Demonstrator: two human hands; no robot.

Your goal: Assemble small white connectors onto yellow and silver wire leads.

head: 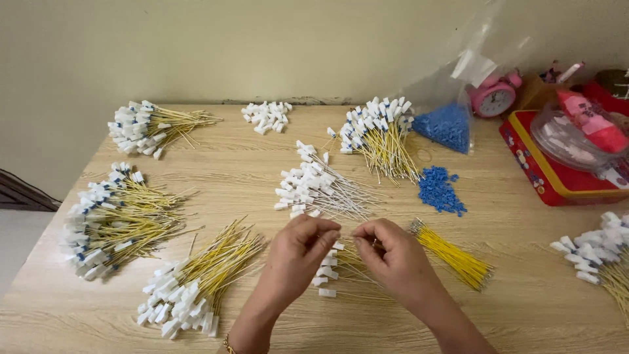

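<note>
Head camera, looking down on a light wooden table (511, 262). Both hands meet near the front middle. The left hand (298, 252) has its fingers curled, thumb and forefinger pinched on something too small to make out. The right hand (393, 255) pinches likewise, its fingertips almost touching the left's. Just beneath them lies a small cluster of yellow wires with white connectors (331, 269). Right of the right hand sits a bundle of bare yellow wires (455, 257). Behind the hands are white-capped pale wires (314, 190), then loose blue beads (439, 190) and a clear bag of blue beads (447, 126). Finished yellow bundles (118, 219) lie at the left. A pink alarm clock (495, 98) stands at the far right.
</note>
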